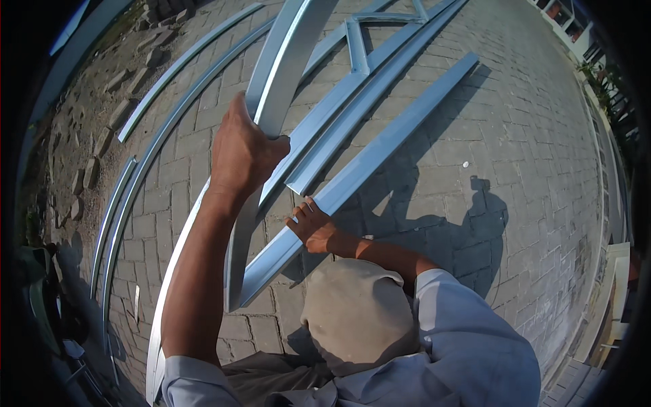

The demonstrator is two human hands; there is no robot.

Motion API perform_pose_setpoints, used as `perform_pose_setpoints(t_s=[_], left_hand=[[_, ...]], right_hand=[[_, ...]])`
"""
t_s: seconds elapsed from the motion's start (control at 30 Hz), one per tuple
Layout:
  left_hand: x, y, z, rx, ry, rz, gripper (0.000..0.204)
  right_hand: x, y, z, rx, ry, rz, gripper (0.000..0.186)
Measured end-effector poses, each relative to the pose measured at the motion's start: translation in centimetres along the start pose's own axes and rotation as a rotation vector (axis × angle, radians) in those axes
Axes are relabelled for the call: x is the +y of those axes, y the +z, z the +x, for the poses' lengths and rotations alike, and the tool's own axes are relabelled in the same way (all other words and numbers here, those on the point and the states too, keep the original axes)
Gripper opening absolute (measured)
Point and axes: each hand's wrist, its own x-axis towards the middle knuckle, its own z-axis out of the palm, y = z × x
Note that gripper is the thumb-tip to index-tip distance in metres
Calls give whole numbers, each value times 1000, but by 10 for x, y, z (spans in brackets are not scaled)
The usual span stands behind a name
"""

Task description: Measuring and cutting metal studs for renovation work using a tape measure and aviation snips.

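Grey interlocking paving (542, 136) fills most of the frame, bordered by rough stone blocks (122, 112) at the upper left, with a dark shadow of a person (485, 210) right of centre. From the lower left, the left forearm rises almost upright to the left hand (245, 152), its thumb to the right, clamped around a raised silvery sheet-metal channel (291, 61) that runs from the top edge down past the wrist. Coming in from the lower right, the right arm bends leftward past rounded beige cloth (359, 315); the right hand (313, 227), thumb hidden, has its fingers wrapped over a long straight blue-grey metal beam (400, 129) near its lower end. That beam slants from lower centre to upper right, with smooth, ridged faces. Parallel to it, on the paving, lies a silvery metal frame with cross braces (358, 44).
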Motion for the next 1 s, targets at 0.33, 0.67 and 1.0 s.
perform_pose_setpoints(t_s=[0.33,0.67,1.0], left_hand=[[46,146,-21,-483,-42,142,64],[-133,-308,-83,467,-187,-544,54],[-451,-359,-416,1127,-670,-1148,36]], right_hand=[[1,-21,-13,-216,-49,287,42],[25,-74,0,14,42,158,42],[34,-134,33,203,29,264,46]])
